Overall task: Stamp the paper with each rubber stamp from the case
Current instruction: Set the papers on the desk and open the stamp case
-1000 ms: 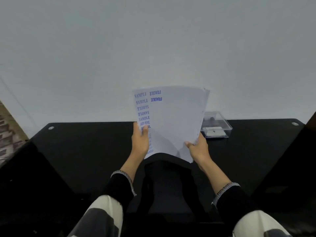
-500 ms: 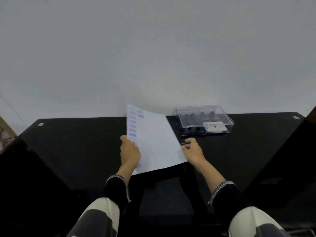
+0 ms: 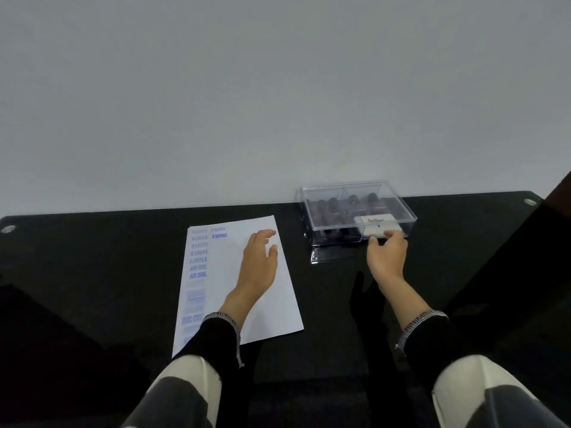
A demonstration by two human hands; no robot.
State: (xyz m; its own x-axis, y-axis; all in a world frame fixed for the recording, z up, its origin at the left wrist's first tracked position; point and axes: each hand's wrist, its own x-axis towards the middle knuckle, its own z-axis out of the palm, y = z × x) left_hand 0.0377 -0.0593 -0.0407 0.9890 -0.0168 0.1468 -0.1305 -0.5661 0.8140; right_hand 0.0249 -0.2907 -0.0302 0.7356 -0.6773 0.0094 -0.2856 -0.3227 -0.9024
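Observation:
A white sheet of paper (image 3: 275, 304) lies flat on the black table, with a column of blue stamp marks down its left side. My left hand (image 3: 258, 264) rests open above it, fingers apart, near its upper right part. A clear plastic case (image 3: 327, 205) with its lid down stands at the back right, with several dark rubber stamps (image 3: 333, 208) and a white ink pad box (image 3: 375, 225) inside. My right hand (image 3: 387, 254) touches the case's front right edge with its fingertips; whether it grips the case is unclear.
The glossy black table (image 3: 92, 273) ends at a plain grey wall behind the case. Round metal fittings sit at the table's far left corner (image 3: 7, 229) and far right corner (image 3: 530, 202). My sleeves fill the near edge.
The paper, held up in both hands a second ago, now lies flat on the table. My right hand let go and moved right to the case. My left hand opened over the sheet.

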